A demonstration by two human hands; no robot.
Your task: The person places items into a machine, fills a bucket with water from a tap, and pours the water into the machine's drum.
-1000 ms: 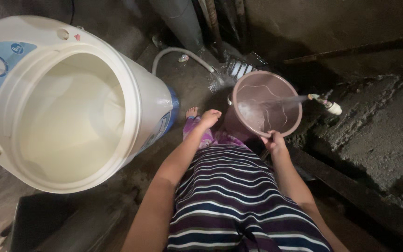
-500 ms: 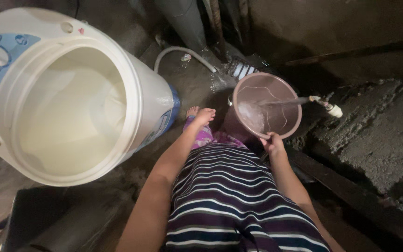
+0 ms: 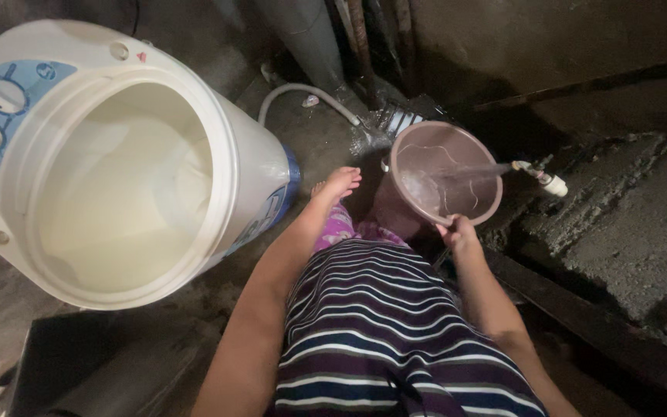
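Gripping the brown bucket point(image 3: 445, 174) at its six-o'clock rim, the right hand point(image 3: 458, 234) is steadying it under the tap point(image 3: 538, 174); the left hand point(image 3: 340, 184) is hanging loose, fingers spread, holding nothing.

The right hand point(image 3: 457, 232) grips the near rim of a brown bucket point(image 3: 445, 174) under a running tap point(image 3: 538, 174), while the left hand point(image 3: 341, 184) hangs open beside a white washing machine point(image 3: 117, 162).

Striped garment point(image 3: 380, 324): dark purple, white, blue bands; bare arms.
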